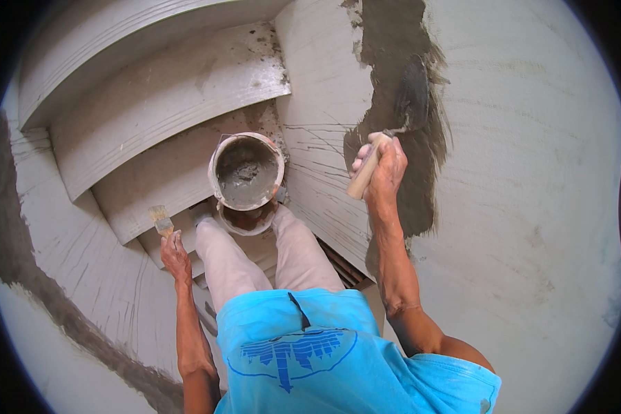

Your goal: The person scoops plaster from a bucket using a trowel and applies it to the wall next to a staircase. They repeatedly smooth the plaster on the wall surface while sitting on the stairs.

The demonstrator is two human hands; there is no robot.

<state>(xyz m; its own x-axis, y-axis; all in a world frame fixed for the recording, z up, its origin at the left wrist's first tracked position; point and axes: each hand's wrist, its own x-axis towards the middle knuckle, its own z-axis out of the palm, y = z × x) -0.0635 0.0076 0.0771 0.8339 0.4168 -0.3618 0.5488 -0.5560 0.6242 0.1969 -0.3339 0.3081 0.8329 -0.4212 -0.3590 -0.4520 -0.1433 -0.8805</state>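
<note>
My right hand is closed around the wooden handle of a trowel. Its dark blade lies against a strip of wet grey mortar on the wall to my right. Lower on the left, my left hand grips a paintbrush with pale, mortar-stained bristles pointing up and away. Between the two hands, in front of my legs, stands a bucket partly filled with wet grey mortar. A second container with reddish-brown contents shows partly beneath its near rim.
Pale stair steps rise ahead and to the left, with mortar specks at their right ends. The left wall carries another dark mortar strip. A dark slatted gap runs beside my right leg, along the foot of the right wall.
</note>
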